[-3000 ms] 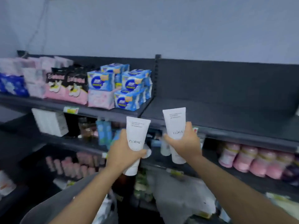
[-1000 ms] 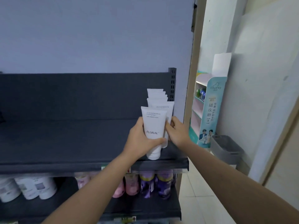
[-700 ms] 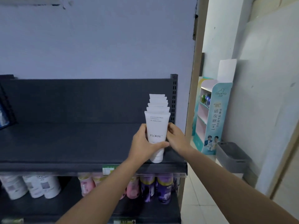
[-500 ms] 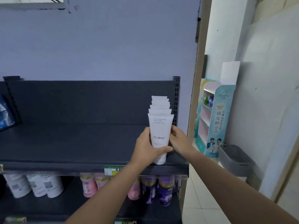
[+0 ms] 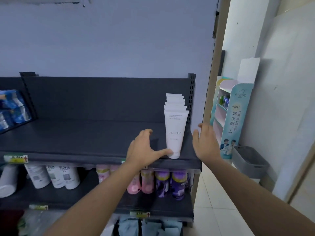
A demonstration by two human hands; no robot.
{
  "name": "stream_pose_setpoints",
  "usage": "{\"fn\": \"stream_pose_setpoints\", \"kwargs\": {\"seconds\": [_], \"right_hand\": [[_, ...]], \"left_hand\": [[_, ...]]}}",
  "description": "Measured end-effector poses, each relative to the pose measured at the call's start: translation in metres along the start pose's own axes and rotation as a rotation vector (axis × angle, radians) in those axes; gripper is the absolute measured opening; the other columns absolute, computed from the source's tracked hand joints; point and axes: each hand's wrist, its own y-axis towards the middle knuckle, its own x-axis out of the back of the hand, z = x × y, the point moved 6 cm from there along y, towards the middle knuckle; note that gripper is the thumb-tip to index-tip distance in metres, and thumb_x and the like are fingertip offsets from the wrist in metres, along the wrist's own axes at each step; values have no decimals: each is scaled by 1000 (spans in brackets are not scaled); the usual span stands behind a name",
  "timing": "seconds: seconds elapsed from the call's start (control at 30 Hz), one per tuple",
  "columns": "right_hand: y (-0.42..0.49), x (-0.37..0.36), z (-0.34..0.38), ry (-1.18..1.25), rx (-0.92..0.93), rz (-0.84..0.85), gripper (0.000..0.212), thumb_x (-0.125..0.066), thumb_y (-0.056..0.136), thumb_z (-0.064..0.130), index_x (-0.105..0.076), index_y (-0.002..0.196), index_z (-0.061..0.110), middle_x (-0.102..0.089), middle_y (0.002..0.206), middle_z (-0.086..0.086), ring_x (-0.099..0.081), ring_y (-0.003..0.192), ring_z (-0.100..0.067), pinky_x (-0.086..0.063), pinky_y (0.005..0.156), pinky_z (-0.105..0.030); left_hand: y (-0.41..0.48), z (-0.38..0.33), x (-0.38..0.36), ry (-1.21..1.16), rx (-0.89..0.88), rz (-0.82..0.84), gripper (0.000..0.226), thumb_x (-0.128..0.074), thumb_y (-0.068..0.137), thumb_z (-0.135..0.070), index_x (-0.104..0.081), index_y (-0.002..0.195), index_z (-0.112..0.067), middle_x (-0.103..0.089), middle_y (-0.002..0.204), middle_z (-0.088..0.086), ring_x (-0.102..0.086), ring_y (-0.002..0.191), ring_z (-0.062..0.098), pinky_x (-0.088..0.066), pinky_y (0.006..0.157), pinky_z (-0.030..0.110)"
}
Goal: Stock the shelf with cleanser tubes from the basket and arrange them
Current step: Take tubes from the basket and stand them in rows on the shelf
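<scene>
While the front tube (image 5: 175, 133) stands on its cap at the right end of the top shelf (image 5: 85, 138), right of centre in the frame, heading a tight row of tubes (image 5: 174, 102), both hands are empty. The left hand (image 5: 144, 149) has fingers spread, thumb touching the cap; the right hand (image 5: 204, 143) hovers beside it with fingers apart. A nudge from that thumb could topple the whole file.

Left hand (image 5: 143, 149) and right hand (image 5: 204, 142) — spread wide, empty, arms outstretched.
</scene>
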Motion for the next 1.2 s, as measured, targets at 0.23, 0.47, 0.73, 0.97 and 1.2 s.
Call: {"fn": "stream_pose_setpoints", "kwargs": {"seconds": [0.23,0.47,0.73,0.97,1.2], "right_hand": [[-61,9,114,-252,435,-105,45,-48,86,34,-53,121,6,-55,118,-16,-56,103,-33,-48,84,-43],[-159,-101,288,-144,641,238,67,-44,85,53,-47,136,10,-52,133,-15,-53,117,-34,-47,90,-44],[-283,-230,493,8,835,577,71,-38,91,61,-30,146,17,-37,146,-7,-44,128,-29,-43,97,-42],[-367,-332,605,45,962,823,63,-42,93,55,-34,141,15,-42,137,-9,-47,121,-29,-48,90,-43],[-407,-462,674,44,1000,1042,54,-49,94,47,-40,133,11,-43,133,-13,-48,119,-32,-48,90,-42]], "left_hand": [[-52,83,86,455,-19,-110,111,-35,65,-92,-35,144,-13,-46,140,3,-49,123,24,-40,99,41],[-152,245,211,636,264,-127,110,-35,69,-91,-33,144,-11,-41,145,8,-42,130,32,-38,103,44],[-311,418,361,816,670,-144,107,-32,71,-89,-30,146,-13,-39,145,9,-42,130,31,-36,104,45],[-403,528,424,774,940,-170,102,-34,75,-85,-31,145,-10,-39,146,11,-41,131,33,-39,103,45],[-440,639,426,724,1189,-135,98,-37,78,-82,-30,146,-11,-39,145,10,-40,131,32,-37,103,45]]}}
